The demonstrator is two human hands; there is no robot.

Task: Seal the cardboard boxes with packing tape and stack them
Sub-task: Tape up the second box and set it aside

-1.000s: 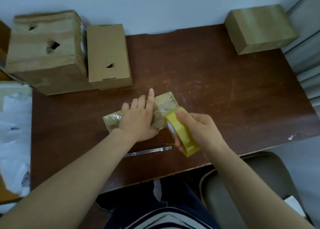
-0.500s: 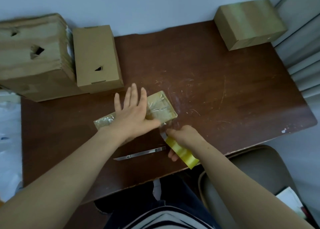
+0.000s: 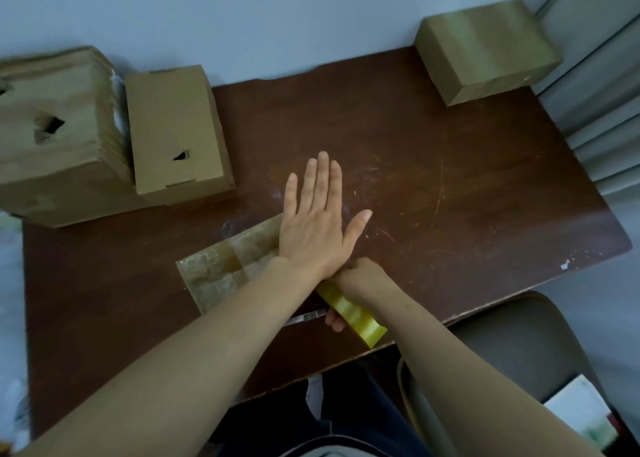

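Yellow tape roll inside right grip

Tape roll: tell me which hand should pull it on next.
Right. The right hand grips the tape roll at the near edge of the small box, while the left hand lies flat on that box, probably best left pinning it.

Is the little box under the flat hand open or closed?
Closed: the small box lies flat, its top covered in glossy tape, no flap raised. The left hand presses flat on it.
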